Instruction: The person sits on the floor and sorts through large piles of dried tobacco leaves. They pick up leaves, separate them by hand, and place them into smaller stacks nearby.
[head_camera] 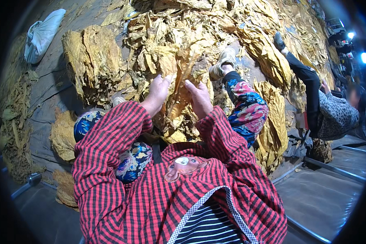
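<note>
Between my two hands is a dried yellow-brown leaf [179, 94], which looks like cured tobacco. My left hand [157, 93] pinches its left side between thumb and fingers. On the right side, my right hand [199, 97] grips the same leaf, thumb on top. The leaf is wrinkled, with small holes in its lower part. Beneath and beyond it spreads a loose heap of crumpled dried leaves [158, 33]. More leaf pieces lie in front of my lap, partly hidden by my hands and sleeves.
Left of the heap stands a thick stack of flattened leaves [93, 61]. A tied white sack [44, 36] lies at the far left. Long leaf bundles [271, 122] lie right of my leg. Another person [335, 113] sits at the right, near metal rails [335, 169].
</note>
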`<state>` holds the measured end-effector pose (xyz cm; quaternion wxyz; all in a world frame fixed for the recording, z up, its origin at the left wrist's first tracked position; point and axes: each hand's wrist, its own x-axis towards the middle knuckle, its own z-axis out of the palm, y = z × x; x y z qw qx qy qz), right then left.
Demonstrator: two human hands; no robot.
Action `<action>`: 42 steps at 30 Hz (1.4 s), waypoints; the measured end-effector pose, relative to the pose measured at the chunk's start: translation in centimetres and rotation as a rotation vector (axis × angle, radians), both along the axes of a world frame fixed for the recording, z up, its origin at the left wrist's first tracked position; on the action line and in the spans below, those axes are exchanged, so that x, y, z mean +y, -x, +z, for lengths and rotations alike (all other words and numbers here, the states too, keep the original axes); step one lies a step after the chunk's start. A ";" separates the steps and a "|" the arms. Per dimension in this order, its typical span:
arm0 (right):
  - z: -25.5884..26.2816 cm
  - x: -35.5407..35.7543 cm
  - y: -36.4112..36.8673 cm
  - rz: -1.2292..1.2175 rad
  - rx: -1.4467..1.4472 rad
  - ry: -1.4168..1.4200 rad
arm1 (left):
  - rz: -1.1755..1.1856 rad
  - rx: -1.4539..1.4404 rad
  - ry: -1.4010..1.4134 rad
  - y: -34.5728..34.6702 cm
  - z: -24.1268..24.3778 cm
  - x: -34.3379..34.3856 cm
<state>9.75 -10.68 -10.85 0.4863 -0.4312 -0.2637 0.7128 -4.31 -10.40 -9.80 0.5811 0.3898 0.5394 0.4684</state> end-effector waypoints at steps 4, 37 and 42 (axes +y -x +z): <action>0.0 0.9 -1.6 -0.021 0.066 0.021 | 0.083 -0.143 0.163 1.7 1.6 0.9; 3.9 5.1 -2.4 -0.086 -0.613 -0.491 | -0.065 0.134 -0.058 -3.8 5.9 3.5; 5.6 4.5 -4.7 -0.009 -0.678 -0.476 | -0.095 0.261 -0.044 -5.7 5.5 3.9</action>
